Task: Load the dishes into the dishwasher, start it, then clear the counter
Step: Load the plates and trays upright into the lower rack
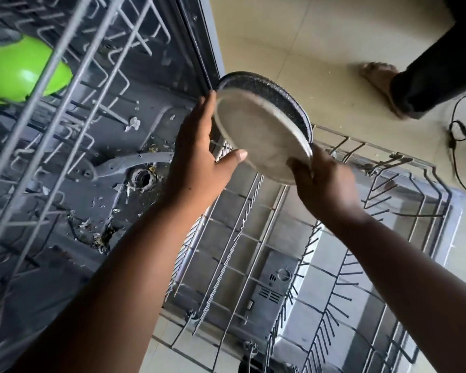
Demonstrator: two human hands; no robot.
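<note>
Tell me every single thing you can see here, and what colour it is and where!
plates: two, pale grey in front, dark speckled behind, held tilted over the lower rack
lower rack: one, grey wire, pulled out over the open door, no dishes seen in it
upper rack: one, pale grey wire, at left
green bowl: one, bright green, in the upper rack
spray arm: one, grey, on the tub floor among food scraps
cable: one, black, on the beige floor at right
foot: one, in a sandal, dark trouser leg above, top right
left hand: touches the plates' left edge
right hand: grips their lower edge
</note>
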